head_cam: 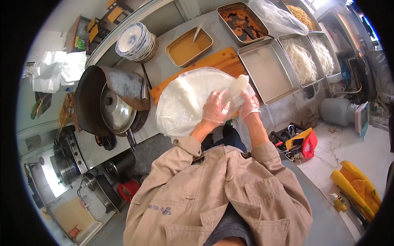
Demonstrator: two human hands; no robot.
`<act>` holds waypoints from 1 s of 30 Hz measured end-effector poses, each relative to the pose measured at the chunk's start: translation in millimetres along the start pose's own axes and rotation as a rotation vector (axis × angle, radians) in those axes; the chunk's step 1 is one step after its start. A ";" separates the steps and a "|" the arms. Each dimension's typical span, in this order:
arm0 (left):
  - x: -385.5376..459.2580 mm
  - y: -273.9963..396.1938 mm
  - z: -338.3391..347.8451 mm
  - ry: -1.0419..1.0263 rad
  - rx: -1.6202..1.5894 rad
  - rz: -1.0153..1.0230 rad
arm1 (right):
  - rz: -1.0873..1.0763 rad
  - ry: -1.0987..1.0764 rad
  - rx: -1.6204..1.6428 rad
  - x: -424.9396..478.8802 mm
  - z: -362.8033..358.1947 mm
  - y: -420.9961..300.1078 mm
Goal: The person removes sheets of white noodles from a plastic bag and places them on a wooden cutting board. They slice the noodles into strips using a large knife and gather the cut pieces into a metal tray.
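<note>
A large stack of pale, translucent noodle sheets (187,92), with clear plastic film about it, lies on a wooden cutting board (215,60). At its right side one sheet is gathered into a folded roll (238,86), whose end stands up towards the empty tray. My right hand (251,104), in a clear plastic glove, grips the roll's lower right side. My left hand (216,106), gloved the same way, is curled against the roll's left side, over the stack. Both sets of fingertips are partly hidden by the sheet.
Right of the board stand a bare metal tray (267,73) and trays of white noodle strips (298,60). Behind are a tray of brown sauce (189,46), chilli oil (241,21) and stacked plates (135,41). A lidded pan (118,107) sits left inside a curved metal shield (89,95).
</note>
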State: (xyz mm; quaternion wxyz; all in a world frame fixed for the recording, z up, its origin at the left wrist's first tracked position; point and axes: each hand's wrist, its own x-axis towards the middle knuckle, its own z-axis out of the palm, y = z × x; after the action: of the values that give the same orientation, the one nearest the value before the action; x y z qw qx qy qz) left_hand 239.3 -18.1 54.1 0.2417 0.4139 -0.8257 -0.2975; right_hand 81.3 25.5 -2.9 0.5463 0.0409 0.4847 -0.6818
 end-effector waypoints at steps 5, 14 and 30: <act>48.0 8.5 12.0 -0.168 -0.121 -0.218 | 0.177 0.015 0.178 15.5 -15.7 0.9; 57.0 -95.8 35.3 0.092 -1.170 -0.614 | 0.071 0.259 -0.018 47.0 -44.7 22.8; -194.3 -201.6 -116.1 0.917 -1.406 -1.039 | -0.603 0.137 -0.713 38.3 -59.5 33.7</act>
State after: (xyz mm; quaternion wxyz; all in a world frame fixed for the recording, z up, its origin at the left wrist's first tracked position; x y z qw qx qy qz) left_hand 528.0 12.1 -32.9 0.5684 0.5625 -0.0031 -0.6004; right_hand 64.3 42.7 -77.4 0.2707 -0.2468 0.7139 -0.5968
